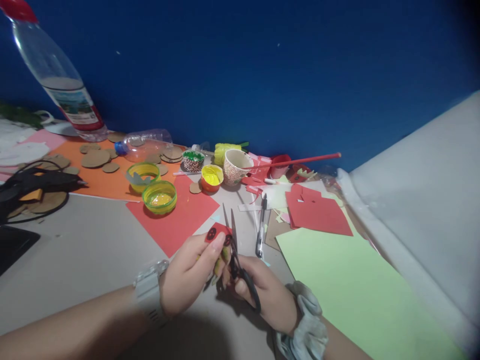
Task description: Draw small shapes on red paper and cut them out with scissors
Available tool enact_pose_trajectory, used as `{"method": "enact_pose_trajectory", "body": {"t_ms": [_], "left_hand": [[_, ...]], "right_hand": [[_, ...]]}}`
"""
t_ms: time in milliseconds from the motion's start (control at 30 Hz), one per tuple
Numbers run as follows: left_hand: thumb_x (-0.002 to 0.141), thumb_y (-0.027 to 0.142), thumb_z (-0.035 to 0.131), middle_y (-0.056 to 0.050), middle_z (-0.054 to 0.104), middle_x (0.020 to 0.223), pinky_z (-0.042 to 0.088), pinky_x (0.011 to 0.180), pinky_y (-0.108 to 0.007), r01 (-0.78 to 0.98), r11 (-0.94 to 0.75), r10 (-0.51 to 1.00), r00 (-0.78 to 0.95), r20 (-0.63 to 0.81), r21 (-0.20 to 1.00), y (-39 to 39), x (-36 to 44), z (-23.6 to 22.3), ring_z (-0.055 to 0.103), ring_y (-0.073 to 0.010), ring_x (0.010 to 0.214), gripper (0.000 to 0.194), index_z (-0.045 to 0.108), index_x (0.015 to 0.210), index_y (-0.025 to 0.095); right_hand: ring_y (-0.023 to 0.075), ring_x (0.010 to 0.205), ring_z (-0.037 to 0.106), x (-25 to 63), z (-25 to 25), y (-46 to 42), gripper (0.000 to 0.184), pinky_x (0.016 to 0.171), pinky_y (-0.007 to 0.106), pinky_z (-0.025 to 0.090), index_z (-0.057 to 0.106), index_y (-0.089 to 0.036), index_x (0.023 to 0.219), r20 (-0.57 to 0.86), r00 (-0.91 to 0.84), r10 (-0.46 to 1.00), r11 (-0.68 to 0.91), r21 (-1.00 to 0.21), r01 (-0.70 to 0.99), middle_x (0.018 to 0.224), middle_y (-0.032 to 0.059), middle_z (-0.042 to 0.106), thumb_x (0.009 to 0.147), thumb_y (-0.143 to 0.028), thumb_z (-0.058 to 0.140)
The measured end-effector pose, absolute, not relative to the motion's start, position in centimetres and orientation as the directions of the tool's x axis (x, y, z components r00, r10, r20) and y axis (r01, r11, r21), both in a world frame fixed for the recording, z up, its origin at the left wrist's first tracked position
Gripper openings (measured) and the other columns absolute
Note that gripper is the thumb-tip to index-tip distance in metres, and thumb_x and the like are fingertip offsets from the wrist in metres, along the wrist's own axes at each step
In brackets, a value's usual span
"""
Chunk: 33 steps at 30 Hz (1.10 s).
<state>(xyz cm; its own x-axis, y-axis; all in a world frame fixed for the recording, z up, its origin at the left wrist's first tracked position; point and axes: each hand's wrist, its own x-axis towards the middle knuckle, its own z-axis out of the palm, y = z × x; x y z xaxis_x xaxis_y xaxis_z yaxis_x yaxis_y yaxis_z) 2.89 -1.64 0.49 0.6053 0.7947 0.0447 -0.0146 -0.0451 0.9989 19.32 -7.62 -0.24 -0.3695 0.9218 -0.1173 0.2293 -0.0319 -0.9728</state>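
My left hand (193, 272) pinches a small piece of red paper (211, 233) with dark round marks on it. Below that paper, some yellowish and brown bits show between my hands; I cannot make out what they are. Black-handled scissors (250, 290) are in my right hand (268, 290), blades slightly apart and pointing away from me. The blades stand right beside the edge of the red paper. Part of my right fingers is hidden behind the scissors and my left hand.
Ahead lie a red sheet (176, 220), yellow-green bowls (159, 197), a paint cup (212, 177), a paper cup (237, 165) and a pen (261, 227). A green sheet (348, 275) spreads to the right. A glue gun (33, 187) and a tall bottle (71, 95) stand left; a blue wall rises behind.
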Motion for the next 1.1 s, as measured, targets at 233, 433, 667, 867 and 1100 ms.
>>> {"method": "enact_pose_trajectory", "body": {"t_ms": [233, 433, 667, 867, 1100], "left_hand": [[0.1, 0.044, 0.03, 0.002, 0.051, 0.053, 0.036, 0.053, -0.022, -0.011, -0.052, 0.799, 0.599, 0.048, 0.999, -1.64, 2.89, 0.43, 0.046, -0.0092, 0.051, 0.052, 0.046, 0.058, 0.018], [0.1, 0.045, 0.031, 0.003, 0.05, 0.052, 0.035, 0.051, -0.021, -0.014, -0.046, 0.816, 0.577, 0.046, 0.999, -1.68, 2.82, 0.25, 0.045, -0.0087, 0.049, 0.052, 0.047, 0.058, 0.018], [0.1, 0.047, 0.03, 0.003, 0.05, 0.049, 0.036, 0.051, -0.021, -0.033, -0.015, 0.818, 0.574, 0.031, 0.999, -1.69, 2.96, 0.5, 0.045, -0.0085, 0.048, 0.055, 0.047, 0.056, 0.018], [0.1, 0.044, 0.031, 0.002, 0.052, 0.053, 0.038, 0.053, -0.021, -0.034, 0.027, 0.767, 0.642, 0.001, 0.999, -1.64, 2.97, 0.39, 0.047, -0.0089, 0.05, 0.053, 0.045, 0.057, 0.018], [0.099, 0.041, 0.036, 0.004, 0.045, 0.054, 0.037, 0.055, -0.022, 0.054, -0.031, 0.734, 0.679, -0.014, 0.998, -1.71, 2.87, 0.27, 0.044, -0.0096, 0.053, 0.046, 0.045, 0.06, 0.018]], "right_hand": [[0.0114, 0.06, 0.037, 19.4, -0.43, -7.66, 0.054, 0.057, 0.025, 0.031, 0.047, -0.018, 0.075, -0.115, -0.373, 0.921, -0.038, -0.977, 0.208, 0.066, -0.0026, 0.042, 0.085, -0.071, 0.041], [0.0117, 0.06, 0.037, 19.39, -0.32, -7.57, 0.057, 0.057, 0.025, 0.032, 0.048, -0.017, 0.074, -0.13, -0.379, 0.916, -0.046, -0.974, 0.222, 0.065, -0.0025, 0.043, 0.083, -0.073, 0.041], [0.0116, 0.06, 0.038, 19.26, 0.05, -7.5, 0.06, 0.058, 0.025, 0.034, 0.047, -0.018, 0.074, -0.139, -0.385, 0.912, -0.031, -0.962, 0.272, 0.065, -0.0025, 0.043, 0.082, -0.077, 0.036], [0.0115, 0.063, 0.04, 19.22, 0.23, -7.4, 0.055, 0.055, 0.023, 0.035, 0.048, -0.017, 0.081, -0.105, -0.391, 0.915, -0.018, -0.975, 0.22, 0.074, 0.0008, 0.048, 0.086, -0.071, 0.037], [0.013, 0.067, 0.042, 19.19, 0.36, -7.34, 0.052, 0.055, 0.023, 0.037, 0.048, -0.017, 0.084, -0.077, -0.381, 0.921, 0.0, -0.98, 0.199, 0.08, 0.003, 0.05, 0.089, -0.068, 0.037]]}}
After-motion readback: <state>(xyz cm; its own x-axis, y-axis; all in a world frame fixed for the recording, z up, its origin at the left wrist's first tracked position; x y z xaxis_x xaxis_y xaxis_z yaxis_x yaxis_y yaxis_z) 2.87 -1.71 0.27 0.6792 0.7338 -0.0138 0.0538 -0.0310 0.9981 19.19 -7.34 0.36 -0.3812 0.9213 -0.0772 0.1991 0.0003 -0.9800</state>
